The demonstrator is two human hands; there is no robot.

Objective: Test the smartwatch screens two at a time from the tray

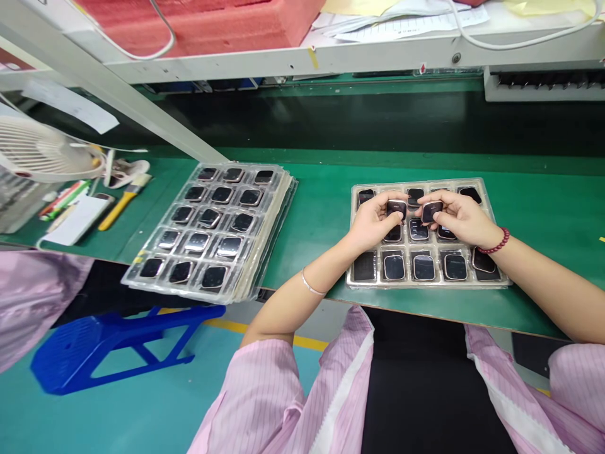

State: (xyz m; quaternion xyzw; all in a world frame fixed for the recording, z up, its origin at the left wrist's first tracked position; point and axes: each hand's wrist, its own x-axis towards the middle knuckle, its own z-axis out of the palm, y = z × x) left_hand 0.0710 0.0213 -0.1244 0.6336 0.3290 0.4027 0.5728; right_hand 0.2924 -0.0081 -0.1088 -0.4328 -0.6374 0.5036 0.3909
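- Covering the arms nearest the camera, pink striped sleeves [265, 384] end above the elbows; a silver bangle [309, 285] circles the left forearm and a red beaded bracelet [505, 239] the right wrist.
- At the left edge, pink cloth [38, 296] shows above a blue plastic stool [70, 353] on the teal floor [189, 397].
- The left hand [373, 221] grips one smartwatch [396, 209] between thumb and fingers, its dark screen turned up.
- The right hand [466, 219] pinches a second smartwatch [432, 212] in the same way; the two watches are near each other but apart, both raised over the clear plastic tray [420, 285].
- That tray lies on the green bench top [321, 202] with more strapless watches in its compartments; a few in the middle row have small white marks on their screens.
- Left of it, well apart, a stack of similar trays [241, 285] carries five rows of three watches on top.
- Beyond the stack at left are a yellow-handled brush [118, 211] and a pale fan [42, 148].
- Farther back, a long black strip [331, 120] runs beneath a white shelf [359, 52] bearing red foam [227, 28] and loose papers [401, 24].
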